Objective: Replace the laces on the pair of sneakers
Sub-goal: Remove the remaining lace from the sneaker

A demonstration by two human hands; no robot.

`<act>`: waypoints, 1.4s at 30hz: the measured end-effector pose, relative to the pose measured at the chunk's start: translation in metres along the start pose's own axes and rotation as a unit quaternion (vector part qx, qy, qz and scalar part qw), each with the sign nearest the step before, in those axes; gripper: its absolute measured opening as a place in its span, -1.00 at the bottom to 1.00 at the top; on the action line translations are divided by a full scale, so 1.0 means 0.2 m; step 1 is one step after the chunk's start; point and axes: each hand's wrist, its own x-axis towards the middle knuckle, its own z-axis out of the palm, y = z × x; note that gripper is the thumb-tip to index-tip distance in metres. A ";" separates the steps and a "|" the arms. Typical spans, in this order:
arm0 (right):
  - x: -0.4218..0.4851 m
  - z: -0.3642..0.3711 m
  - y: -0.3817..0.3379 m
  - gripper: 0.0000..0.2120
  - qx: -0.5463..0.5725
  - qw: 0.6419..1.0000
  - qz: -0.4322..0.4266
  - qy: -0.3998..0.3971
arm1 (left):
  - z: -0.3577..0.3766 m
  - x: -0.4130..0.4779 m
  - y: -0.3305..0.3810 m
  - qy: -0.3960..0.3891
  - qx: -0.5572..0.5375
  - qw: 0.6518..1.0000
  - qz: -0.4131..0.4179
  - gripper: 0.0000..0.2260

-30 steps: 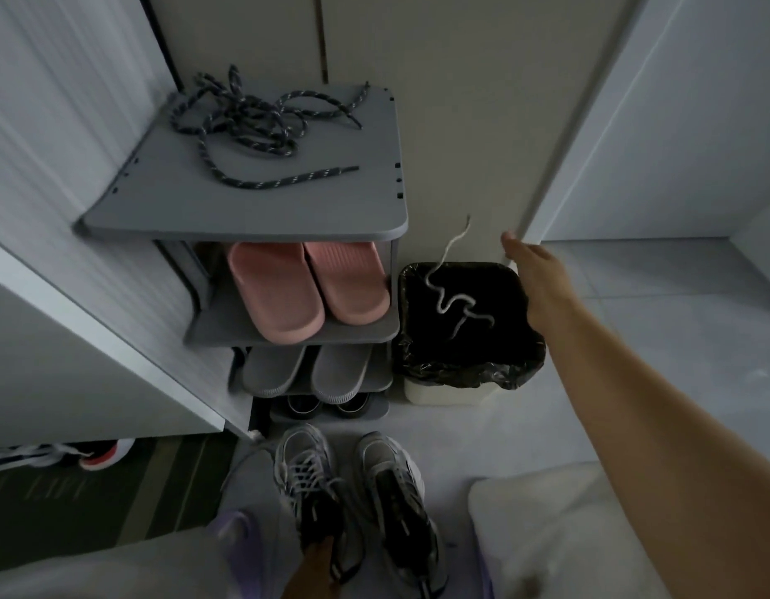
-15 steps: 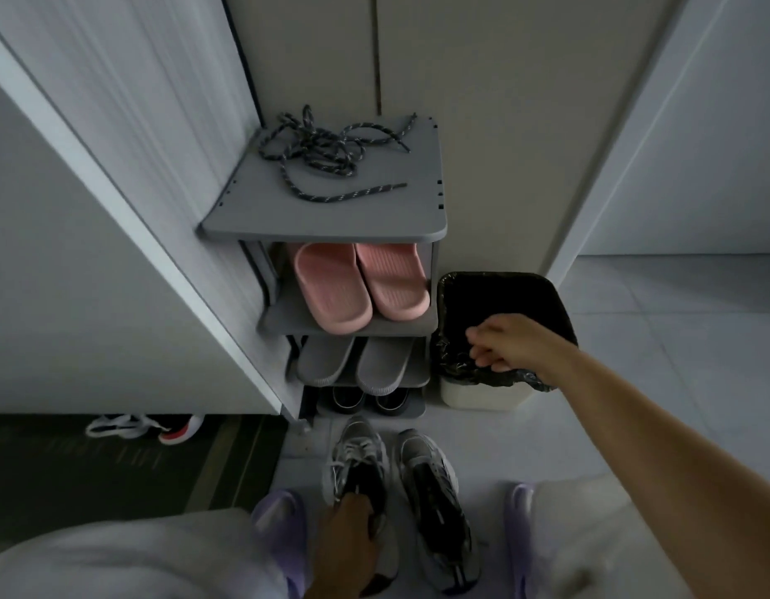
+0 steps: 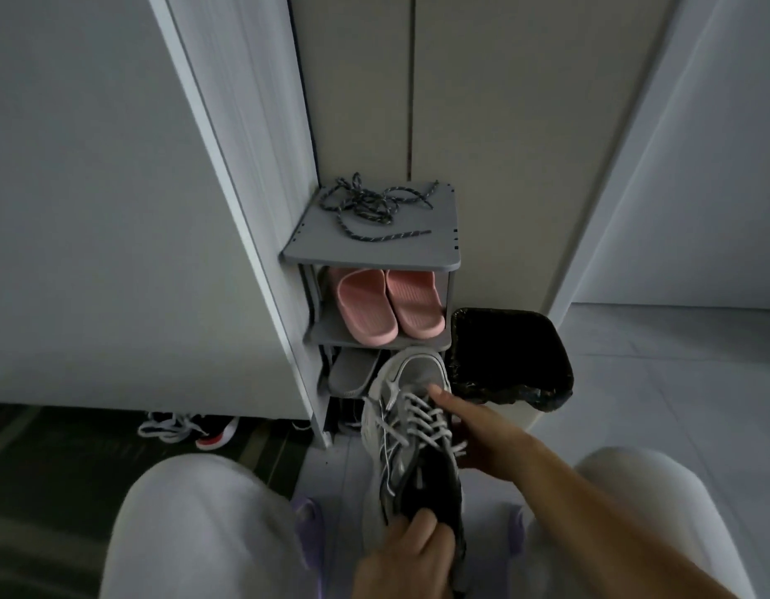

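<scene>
The person sits low with both knees in light trousers at the bottom of the view, and one sneaker is lifted between them, its toe pointing away, in front of the lower part of a grey rack. The left hand grasps the sneaker at the heel end, with the fingers curled over the dark collar. The right hand is at the right side of the sneaker. Its forefinger lies straight, with the tip near the toe end of the white laces, which are threaded through the eyelets. The other fingers of this hand are partly hidden beside the sneaker, so I cannot tell if they grip it or only touch it. On the top board of the rack a bundle of dark laces lies loose, well apart from both hands. On the shelf below stand pink slippers, and one shelf lower a grey slipper shows, partly behind the toe of the sneaker. Just beside the rack, on its right, a bin with a black bag stands on the pale floor. The feet wear purple slippers. At the left, on the dark floor under a white cabinet, lies a shoe with a red sole.
</scene>
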 end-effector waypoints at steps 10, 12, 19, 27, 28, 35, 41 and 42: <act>-0.20 0.01 -0.18 -0.56 0.014 0.965 -0.233 0.117 | -0.31 0.09 -0.17 0.102 -0.252 0.962 -0.015 -0.69; -0.21 0.03 -0.14 -0.56 0.012 0.968 -0.222 0.117 | -0.31 0.14 -0.18 0.097 -0.276 0.956 -0.032 -0.49; -0.25 0.03 -0.07 -0.64 -0.008 0.976 -0.194 0.100 | -0.18 0.15 -0.14 -0.005 -0.246 0.969 -0.025 -0.17; -0.21 -0.04 -0.06 -0.50 -0.063 0.981 -0.167 0.078 | -0.23 0.16 -0.16 0.017 -0.206 0.977 0.053 -0.64; -0.21 -0.04 -0.07 -0.42 -0.095 0.978 -0.170 0.078 | -0.23 0.17 -0.16 0.027 -0.193 0.978 0.069 -0.71; -0.39 -0.06 -0.02 -0.80 -0.347 0.803 -0.441 0.201 | -0.32 0.32 -0.17 -0.026 -0.262 0.964 0.041 -0.90; -0.38 0.01 0.00 -0.84 -0.460 0.788 -0.400 0.083 | -0.37 0.39 -0.18 -0.062 -0.400 0.914 -0.028 -0.92; -0.38 0.01 -0.01 -0.91 -0.440 0.797 -0.406 0.075 | -0.37 0.39 -0.18 -0.067 -0.412 0.908 -0.036 -0.93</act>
